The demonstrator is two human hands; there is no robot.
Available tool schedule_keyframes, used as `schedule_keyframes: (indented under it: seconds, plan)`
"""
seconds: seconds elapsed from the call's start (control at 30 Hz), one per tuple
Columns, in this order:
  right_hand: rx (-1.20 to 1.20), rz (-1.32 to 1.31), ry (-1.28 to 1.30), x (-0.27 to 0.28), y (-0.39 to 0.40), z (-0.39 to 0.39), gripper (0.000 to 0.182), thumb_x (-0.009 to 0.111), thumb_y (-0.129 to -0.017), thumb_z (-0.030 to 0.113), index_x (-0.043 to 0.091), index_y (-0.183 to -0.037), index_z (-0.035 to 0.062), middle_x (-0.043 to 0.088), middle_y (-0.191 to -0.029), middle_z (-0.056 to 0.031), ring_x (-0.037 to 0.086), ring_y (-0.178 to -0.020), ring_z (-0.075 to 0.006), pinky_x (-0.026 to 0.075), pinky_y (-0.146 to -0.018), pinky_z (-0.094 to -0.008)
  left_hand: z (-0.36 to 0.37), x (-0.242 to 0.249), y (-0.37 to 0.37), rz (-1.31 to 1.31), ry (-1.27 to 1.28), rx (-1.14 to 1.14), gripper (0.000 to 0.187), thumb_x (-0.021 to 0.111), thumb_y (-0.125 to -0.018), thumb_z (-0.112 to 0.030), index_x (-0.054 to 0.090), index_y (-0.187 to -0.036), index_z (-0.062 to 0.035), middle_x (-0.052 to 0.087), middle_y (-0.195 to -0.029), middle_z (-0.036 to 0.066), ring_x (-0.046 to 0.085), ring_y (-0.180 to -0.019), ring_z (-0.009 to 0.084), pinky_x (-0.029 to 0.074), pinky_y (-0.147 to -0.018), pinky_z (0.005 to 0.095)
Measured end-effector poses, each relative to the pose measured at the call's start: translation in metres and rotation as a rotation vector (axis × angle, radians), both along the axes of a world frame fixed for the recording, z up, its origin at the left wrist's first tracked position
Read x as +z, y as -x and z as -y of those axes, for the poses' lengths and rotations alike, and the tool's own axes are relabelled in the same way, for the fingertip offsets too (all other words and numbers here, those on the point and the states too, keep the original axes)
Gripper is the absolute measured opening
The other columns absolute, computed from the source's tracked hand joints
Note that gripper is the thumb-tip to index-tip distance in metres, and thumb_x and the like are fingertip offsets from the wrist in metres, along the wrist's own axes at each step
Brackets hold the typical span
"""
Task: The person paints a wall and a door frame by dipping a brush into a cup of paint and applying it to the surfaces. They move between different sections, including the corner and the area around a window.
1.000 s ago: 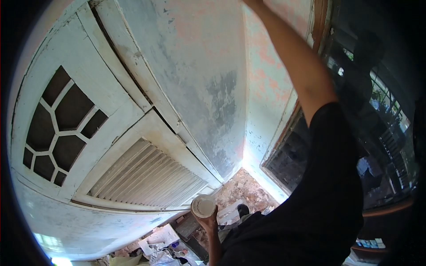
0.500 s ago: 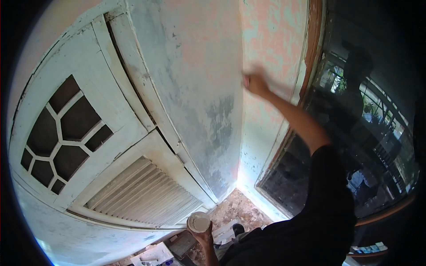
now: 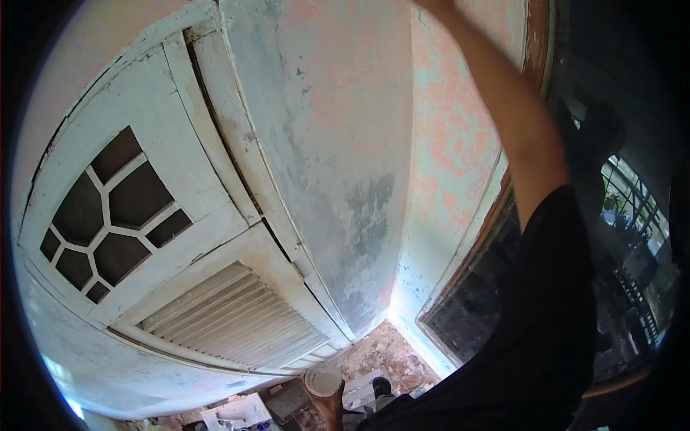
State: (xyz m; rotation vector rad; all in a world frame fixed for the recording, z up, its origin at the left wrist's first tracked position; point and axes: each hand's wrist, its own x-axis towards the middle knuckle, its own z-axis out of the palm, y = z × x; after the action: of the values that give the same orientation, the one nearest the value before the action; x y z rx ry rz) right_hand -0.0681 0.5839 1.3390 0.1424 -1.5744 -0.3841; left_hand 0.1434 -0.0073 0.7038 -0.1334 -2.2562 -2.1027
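Low in the view, my left hand (image 3: 329, 406) is wrapped round a round tub (image 3: 323, 381) with pale, whitish stuff inside. My right arm stretches up in front of the wall corner. Only part of my right hand (image 3: 435, 4) shows at the top edge; its fingers and anything in them are cut off. Beside it is the patchy grey and pink wall (image 3: 338, 86), which meets a mint and pink strip of wall (image 3: 453, 136) at the corner.
On the left stands a whitish door (image 3: 136, 208) with a honeycomb-like grille and a louvred panel (image 3: 237, 316). Dark reflective glass (image 3: 625, 237) in a brown wooden frame is on the right. Debris lies on the floor (image 3: 388, 345), with a white object (image 3: 237, 413) at the bottom.
My right hand has moved up along the corner, largely out of the picture. The tub in my left hand sits slightly lower in view, and the view has shifted a little.
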Motion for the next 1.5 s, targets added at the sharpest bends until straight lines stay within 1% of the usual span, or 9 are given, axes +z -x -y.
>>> schedule_keyframes:
  seconds: [0.1,0.27,0.5,0.77,0.93,1.13,1.23,1.4,1.5]
  plan:
    - [-0.287,0.176,0.129,-0.149,-0.006,0.019,0.04,0.066,-0.08,0.023,0.057,-0.116,0.0079,0.062,-0.096,-0.0152,0.06,-0.089,-0.0314,0.048,-0.072,-0.0427,0.003,0.01,0.0,-0.015,-0.016,0.007,0.091,0.084,-0.057,-0.008,0.034,-0.133,-0.0022,0.048,-0.122,0.014,0.048,-0.112,0.0265,0.038,-0.099,0.0394]
    - [-0.251,0.399,0.163,-0.381,-0.048,0.028,0.033,0.067,-0.073,0.017,0.054,-0.103,0.0152,0.054,-0.077,-0.0112,0.06,-0.061,-0.0286,0.05,-0.048,-0.0386,0.002,0.019,0.007,-0.02,0.024,-0.022,0.091,0.086,-0.057,-0.015,0.035,-0.132,-0.0015,0.047,-0.122,0.014,0.048,-0.113,0.0265,0.038,-0.099,0.0388]
    - [0.29,0.536,0.932,-0.511,-0.122,0.111,0.03,0.07,-0.081,0.012,0.059,-0.108,0.0041,0.057,-0.069,-0.0109,0.057,-0.054,-0.0205,0.044,-0.052,-0.0294,-0.017,0.034,0.028,-0.043,0.098,-0.164,0.092,0.088,-0.058,-0.018,0.036,-0.132,-0.001,0.05,-0.124,0.015,0.048,-0.116,0.0262,0.038,-0.1,0.0387]
    - [0.932,0.793,1.665,-0.43,-0.22,0.338,0.025,0.067,-0.086,0.015,0.047,-0.08,0.0016,0.061,-0.068,-0.0086,0.066,-0.06,-0.0148,0.049,-0.042,-0.0252,-0.049,0.064,0.066,-0.176,0.074,-0.365,0.09,0.086,-0.064,-0.011,0.032,-0.134,-0.0009,0.051,-0.123,0.016,0.049,-0.116,0.026,0.041,-0.099,0.0373]
    - [0.679,0.948,1.327,-0.441,-0.229,0.397,0.027,0.07,-0.082,0.015,0.048,-0.073,0.0026,0.059,-0.058,-0.0072,0.056,-0.049,-0.0092,0.044,-0.046,-0.0284,-0.052,0.055,0.074,-0.271,-0.063,-0.417,0.09,0.085,-0.064,-0.01,0.03,-0.134,-0.0001,0.051,-0.123,0.014,0.054,-0.112,0.0241,0.044,-0.096,0.0356]
    - [0.465,1.063,1.122,-0.453,-0.211,0.418,0.029,0.07,-0.079,0.021,0.049,-0.077,0.0009,0.06,-0.06,-0.0144,0.063,-0.053,-0.0231,0.046,-0.05,-0.0335,-0.045,0.06,0.073,-0.391,-0.044,-0.399,0.081,0.085,-0.06,-0.01,0.043,-0.128,-0.0004,0.051,-0.122,0.016,0.049,-0.114,0.0304,0.04,-0.097,0.0397]
    - [0.579,1.034,1.408,-0.455,-0.209,0.417,0.029,0.07,-0.078,0.02,0.049,-0.08,-0.0001,0.059,-0.06,-0.0167,0.062,-0.054,-0.0303,0.047,-0.051,-0.0341,-0.04,0.056,0.072,-0.361,-0.057,-0.371,0.078,0.085,-0.059,-0.012,0.047,-0.126,-0.0014,0.051,-0.123,0.016,0.046,-0.114,0.0333,0.037,-0.098,0.0414]
    - [0.498,1.141,1.275,-0.469,-0.213,0.421,0.026,0.068,-0.082,0.017,0.048,-0.078,0.0004,0.061,-0.061,-0.0119,0.064,-0.054,-0.0167,0.047,-0.046,-0.0314,-0.036,0.061,0.068,-0.382,0.039,-0.338,0.08,0.085,-0.059,-0.011,0.045,-0.127,-0.0009,0.051,-0.122,0.016,0.048,-0.113,0.0322,0.039,-0.097,0.0399]
    - [0.78,0.913,1.795,-0.468,-0.216,0.417,0.022,0.063,-0.087,0.015,0.048,-0.081,0.0007,0.063,-0.067,-0.0132,0.064,-0.052,-0.0183,0.049,-0.04,-0.0284,-0.036,0.063,0.067,-0.32,-0.007,-0.31,0.078,0.085,-0.061,-0.013,0.045,-0.127,-0.0001,0.053,-0.12,0.016,0.052,-0.11,0.0298,0.043,-0.095,0.0381]
